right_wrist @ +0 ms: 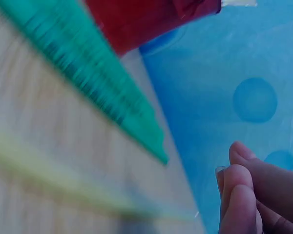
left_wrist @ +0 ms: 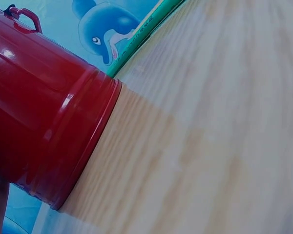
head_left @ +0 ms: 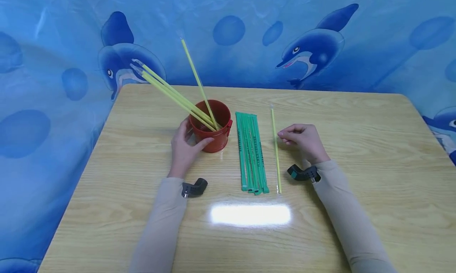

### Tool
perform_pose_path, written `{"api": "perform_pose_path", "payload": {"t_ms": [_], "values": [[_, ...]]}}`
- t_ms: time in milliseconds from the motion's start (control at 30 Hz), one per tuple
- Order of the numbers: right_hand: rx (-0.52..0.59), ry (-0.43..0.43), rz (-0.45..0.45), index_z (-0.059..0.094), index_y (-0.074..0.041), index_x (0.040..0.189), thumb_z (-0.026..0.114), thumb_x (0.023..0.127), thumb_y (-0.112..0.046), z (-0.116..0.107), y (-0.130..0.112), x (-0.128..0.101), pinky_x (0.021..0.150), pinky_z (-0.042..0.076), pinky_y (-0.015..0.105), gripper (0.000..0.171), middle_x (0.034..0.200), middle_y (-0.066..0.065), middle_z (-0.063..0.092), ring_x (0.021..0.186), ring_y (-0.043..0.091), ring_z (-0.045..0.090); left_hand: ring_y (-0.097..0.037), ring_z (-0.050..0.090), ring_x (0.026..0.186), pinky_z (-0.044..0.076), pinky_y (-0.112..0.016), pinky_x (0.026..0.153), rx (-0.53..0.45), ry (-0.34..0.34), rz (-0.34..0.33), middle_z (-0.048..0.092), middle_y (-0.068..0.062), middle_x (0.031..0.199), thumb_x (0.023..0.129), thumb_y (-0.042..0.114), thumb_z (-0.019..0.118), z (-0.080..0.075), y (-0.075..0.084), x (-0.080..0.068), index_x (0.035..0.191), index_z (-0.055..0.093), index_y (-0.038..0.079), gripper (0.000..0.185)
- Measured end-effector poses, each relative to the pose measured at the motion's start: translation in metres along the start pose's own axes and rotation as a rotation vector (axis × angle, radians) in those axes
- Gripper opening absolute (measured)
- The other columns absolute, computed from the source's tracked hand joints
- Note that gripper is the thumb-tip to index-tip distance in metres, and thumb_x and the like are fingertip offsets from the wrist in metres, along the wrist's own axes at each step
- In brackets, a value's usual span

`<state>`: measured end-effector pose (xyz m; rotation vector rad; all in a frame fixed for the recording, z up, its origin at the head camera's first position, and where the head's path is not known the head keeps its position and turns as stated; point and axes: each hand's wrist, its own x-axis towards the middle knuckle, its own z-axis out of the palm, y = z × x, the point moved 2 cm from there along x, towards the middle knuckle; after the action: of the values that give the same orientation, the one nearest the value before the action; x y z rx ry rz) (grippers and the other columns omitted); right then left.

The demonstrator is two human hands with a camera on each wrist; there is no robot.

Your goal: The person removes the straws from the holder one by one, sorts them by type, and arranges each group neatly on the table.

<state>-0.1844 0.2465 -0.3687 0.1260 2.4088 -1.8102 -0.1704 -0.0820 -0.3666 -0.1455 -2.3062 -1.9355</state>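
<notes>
My left hand (head_left: 183, 150) grips the side of a red metal bucket (head_left: 213, 142), thumb at the front and fingers at the left. Several long yellow straws (head_left: 167, 88) in clear wrappers lean out of its mouth. One more wrapped yellow straw (head_left: 276, 150) lies lengthwise on the table. Just to its right hovers my right hand (head_left: 304, 142), fingers curled and tips close together. In the right wrist view those fingers (right_wrist: 239, 195) hold nothing that I can see, and the straw (right_wrist: 63, 183) is blurred. Most of the left hand is outside the left wrist view.
Between the bucket and the lying straw, several slim green packets (head_left: 251, 154) with dark print lie side by side. The wooden table (head_left: 374, 146) ends at a blue dolphin-print sheet (head_left: 246, 63). A bright light reflection (head_left: 250, 214) shows near the front.
</notes>
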Motion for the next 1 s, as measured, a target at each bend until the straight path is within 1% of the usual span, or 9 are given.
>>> {"api": "perform_pose_path", "payload": {"t_ms": [167, 233, 300, 400, 567, 800, 1000], "values": [[0.05, -0.064, -0.08, 0.07, 0.002, 0.094, 0.07, 0.086, -0.011, 0.014, -0.031, 0.003, 0.069, 0.057, 0.024, 0.016, 0.085, 0.004, 0.07, 0.073, 0.014, 0.066, -0.027, 0.045, 0.127, 0.039, -0.032, 0.105, -0.013, 0.005, 0.005, 0.045, -0.016, 0.139, 0.077, 0.007, 0.078, 0.001, -0.001, 0.0, 0.14, 0.038, 0.0, 0.074], [0.056, -0.092, -0.105, 0.07, 0.001, 0.094, 0.07, 0.086, -0.012, 0.021, -0.042, 0.005, 0.07, 0.056, 0.025, 0.015, 0.085, 0.005, 0.069, 0.073, 0.014, 0.065, -0.028, 0.045, 0.127, 0.039, -0.033, 0.105, -0.016, 0.003, 0.004, 0.045, -0.016, 0.139, 0.077, 0.007, 0.078, 0.002, -0.001, 0.0, 0.14, 0.039, -0.001, 0.075], [0.064, -0.116, -0.122, 0.07, 0.002, 0.095, 0.07, 0.086, -0.012, 0.028, -0.051, 0.008, 0.07, 0.056, 0.024, 0.017, 0.087, 0.005, 0.068, 0.074, 0.015, 0.065, -0.028, 0.045, 0.126, 0.039, -0.032, 0.105, -0.013, 0.002, 0.001, 0.045, -0.016, 0.139, 0.077, 0.007, 0.078, 0.002, -0.001, 0.0, 0.14, 0.038, -0.001, 0.075], [0.077, -0.126, -0.128, 0.071, 0.001, 0.096, 0.07, 0.086, -0.012, 0.04, -0.06, 0.015, 0.072, 0.056, 0.026, 0.016, 0.089, 0.006, 0.067, 0.077, 0.018, 0.065, -0.029, 0.045, 0.127, 0.039, -0.033, 0.105, -0.006, 0.001, 0.002, 0.045, -0.017, 0.14, 0.076, 0.007, 0.079, 0.001, -0.001, -0.001, 0.14, 0.038, -0.001, 0.076], [0.087, -0.14, -0.133, 0.071, -0.001, 0.097, 0.07, 0.086, -0.012, 0.058, -0.074, 0.026, 0.079, 0.056, 0.031, 0.015, 0.094, 0.009, 0.067, 0.082, 0.02, 0.067, -0.03, 0.045, 0.127, 0.039, -0.035, 0.105, -0.001, 0.001, 0.015, 0.045, -0.017, 0.14, 0.077, 0.008, 0.078, 0.0, 0.001, 0.0, 0.14, 0.038, -0.001, 0.076], [0.096, -0.186, -0.166, 0.069, 0.0, 0.101, 0.071, 0.085, -0.011, 0.08, -0.093, 0.032, 0.083, 0.055, 0.034, 0.019, 0.097, 0.009, 0.068, 0.086, 0.022, 0.067, -0.029, 0.045, 0.127, 0.039, -0.035, 0.105, 0.001, 0.001, 0.003, 0.045, -0.016, 0.14, 0.077, 0.008, 0.078, -0.001, 0.001, 0.001, 0.141, 0.037, 0.0, 0.076], [0.085, -0.194, -0.186, 0.069, 0.001, 0.103, 0.071, 0.085, -0.011, 0.095, -0.105, 0.035, 0.087, 0.053, 0.043, 0.022, 0.097, 0.011, 0.068, 0.091, 0.031, 0.064, -0.028, 0.044, 0.127, 0.039, -0.034, 0.105, 0.009, -0.004, -0.008, 0.044, -0.016, 0.14, 0.077, 0.009, 0.078, -0.001, 0.002, 0.0, 0.141, 0.037, 0.0, 0.076]]}}
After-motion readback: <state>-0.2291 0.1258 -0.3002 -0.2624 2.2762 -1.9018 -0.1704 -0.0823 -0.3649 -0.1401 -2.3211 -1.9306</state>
